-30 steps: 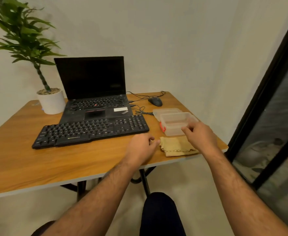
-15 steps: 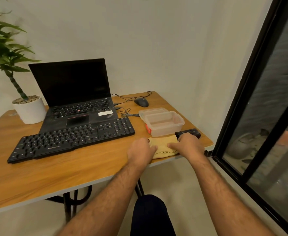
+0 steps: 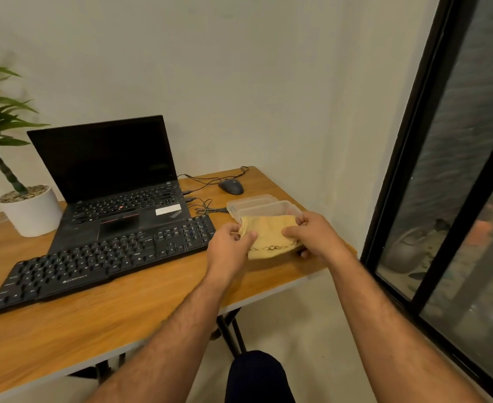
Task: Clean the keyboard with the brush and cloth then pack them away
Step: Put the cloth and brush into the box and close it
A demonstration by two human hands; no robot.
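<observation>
Both hands hold the yellow cloth (image 3: 265, 235) lifted off the bench (image 3: 94, 309), just in front of the clear plastic container (image 3: 264, 209). The left hand (image 3: 229, 247) pinches the cloth's left end between thumb and curled fingers; the right hand (image 3: 312, 235) grips the right end the same way, fingers folded over its top edge. The cloth's long axis runs left to right between the hands, roughly in line with the container's near wall (a second clear piece, probably the lid, lies just behind it). The container lies directly beyond the cloth, the right hand a little closer to it.

The black keyboard (image 3: 108, 260) sits to the left, its right end just beside the left hand, with the laptop (image 3: 114, 181) behind it, the mouse (image 3: 230, 187) and cables further back, and a potted plant (image 3: 27, 210) at far left. The brush cannot be made out. Nothing stands between cloth and container.
</observation>
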